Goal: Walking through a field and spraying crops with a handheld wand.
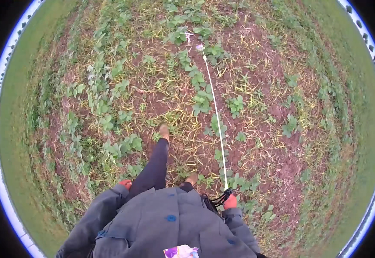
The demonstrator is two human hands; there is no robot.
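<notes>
My right hand (230,202) grips the black handle (226,193) of a long thin white wand (218,119), which looks like a sprayer lance. The wand points forward over the crop row, and a pinkish-white tip (200,47) sits at its far end, low among the leaves. Just beyond it is a small whitish-pink piece (187,36) that I cannot make out. Black cords or straps (218,200) hang beside my right hand. Down by my left thigh is my left hand (126,183), partly covered by the grey sleeve (110,200); its fingers are too small to read.
Rows of broad-leaved green plants (202,101) grow from reddish-brown soil (281,171) strewn with yellowed grass (187,138). One shoe (164,130) is forward between rows, the other shoe (192,178) behind it. Another plant row (98,87) runs on the left.
</notes>
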